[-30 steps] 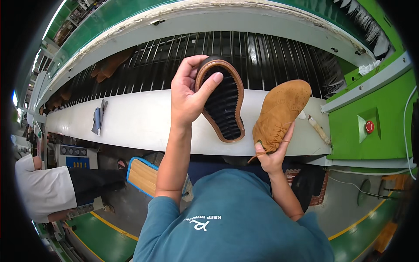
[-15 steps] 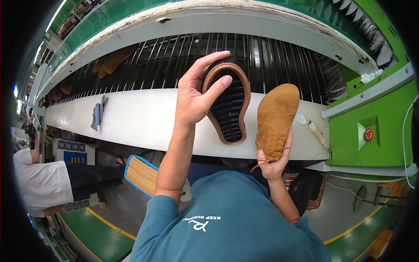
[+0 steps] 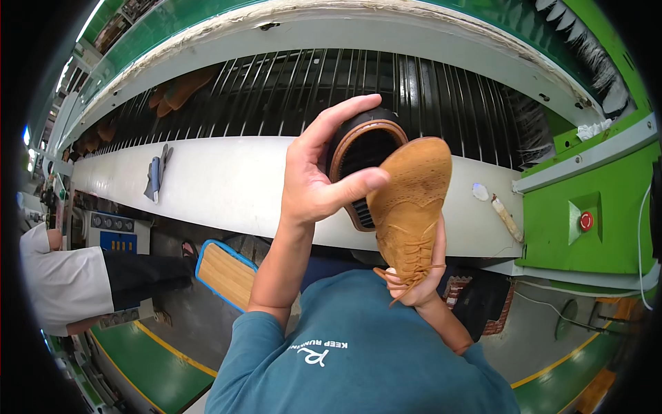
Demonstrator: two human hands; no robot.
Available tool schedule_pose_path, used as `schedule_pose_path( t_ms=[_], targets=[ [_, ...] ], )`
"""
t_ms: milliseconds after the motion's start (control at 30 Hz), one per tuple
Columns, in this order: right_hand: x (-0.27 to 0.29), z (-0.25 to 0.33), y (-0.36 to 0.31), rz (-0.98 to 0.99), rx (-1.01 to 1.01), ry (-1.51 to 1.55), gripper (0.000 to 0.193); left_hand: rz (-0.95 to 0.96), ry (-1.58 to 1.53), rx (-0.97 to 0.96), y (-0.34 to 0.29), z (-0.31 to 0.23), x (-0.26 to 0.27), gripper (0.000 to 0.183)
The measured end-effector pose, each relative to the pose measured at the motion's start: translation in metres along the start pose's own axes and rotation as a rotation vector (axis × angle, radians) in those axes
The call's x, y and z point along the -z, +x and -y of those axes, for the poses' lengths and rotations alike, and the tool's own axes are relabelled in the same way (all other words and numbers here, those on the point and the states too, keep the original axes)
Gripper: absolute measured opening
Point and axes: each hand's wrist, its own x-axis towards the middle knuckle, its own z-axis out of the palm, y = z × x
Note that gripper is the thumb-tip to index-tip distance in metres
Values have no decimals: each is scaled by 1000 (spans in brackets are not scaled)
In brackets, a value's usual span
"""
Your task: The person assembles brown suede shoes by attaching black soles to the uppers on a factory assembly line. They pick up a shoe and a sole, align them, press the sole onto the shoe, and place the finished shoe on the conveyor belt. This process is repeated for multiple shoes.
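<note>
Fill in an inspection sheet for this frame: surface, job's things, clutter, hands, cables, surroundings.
Surface: long white ledge in front of a black slatted conveyor.
Job's things: black sole with a brown rim, partly behind a tan lace-up shoe upper; they overlap, contact cannot be told.
Clutter: blue-grey tool on the ledge at left; a small stick at right; tan pieces far up the conveyor.
Hands: left hand grips the sole; right hand holds the upper near its laces.
Cables: white cable beside the green housing.
Surroundings: green housing with a red button; another person in a white top at left.
</note>
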Motion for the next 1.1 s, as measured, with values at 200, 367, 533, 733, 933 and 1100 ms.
schedule_pose_path(
  t_ms=[200, 367, 533, 733, 933, 1100],
  targets=[
    [-8, -1, 2, 85, 19, -21, 122, -4, 75, -64, -6, -2, -5, 95],
    [-11, -4, 1, 86, -5, -9, 122, -28, 94, -81, -9, -1, -5, 94],
    [-13, -2, 3, 71, -19, -32, 121, -24, 126, -72, -8, -2, -6, 92],
    [-13, -3, 8, 73, -67, -56, 120, -44, 116, -35, -5, 0, -2, 92],
    [-19, 4, 8, 7, -302, 166, 124, -36, 41, -60, 4, 14, 11, 106],
    [-15, -2, 16, 64, -130, 90, 123, 16, 63, 8, 5, 12, 15, 128]
  ],
)
